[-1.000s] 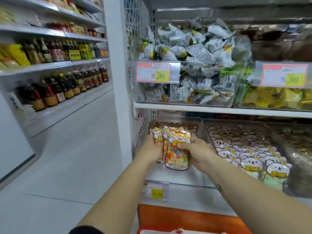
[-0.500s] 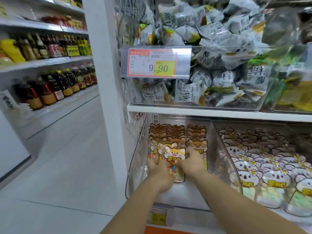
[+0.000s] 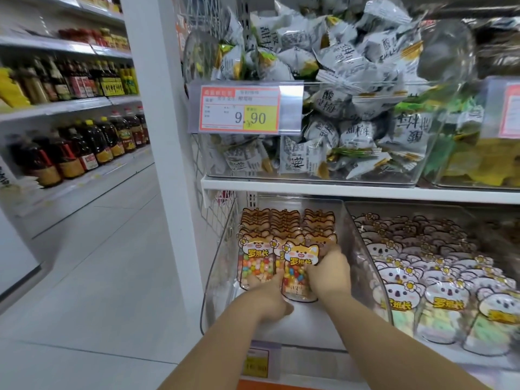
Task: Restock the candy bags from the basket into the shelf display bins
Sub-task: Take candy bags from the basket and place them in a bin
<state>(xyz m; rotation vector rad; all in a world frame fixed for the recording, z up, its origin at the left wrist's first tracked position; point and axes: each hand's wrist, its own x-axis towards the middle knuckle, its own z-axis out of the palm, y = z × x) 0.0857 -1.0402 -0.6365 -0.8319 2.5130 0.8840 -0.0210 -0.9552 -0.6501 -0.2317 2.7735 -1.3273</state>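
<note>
Orange fox-faced candy bags (image 3: 298, 273) with coloured sweets stand in rows inside a clear display bin (image 3: 216, 266) on the lower shelf. My left hand (image 3: 270, 301) and my right hand (image 3: 327, 277) are both inside the bin, gripping the front bags at their lower edges and sides. The front bag leans a little to the right between my hands. More bags of the same kind (image 3: 287, 223) fill the rows behind. The basket is out of view.
To the right, a second clear bin holds koala-faced candy bags (image 3: 439, 288). Above, a bin of grey plum-snack packs (image 3: 337, 88) carries a 9.90 price tag (image 3: 240, 109). A white pillar (image 3: 157, 136) and an aisle with oil bottles (image 3: 84, 147) lie left.
My hands carried the candy bags from in front of the bin down into it, against the front row. The camera moved closer to the shelf.
</note>
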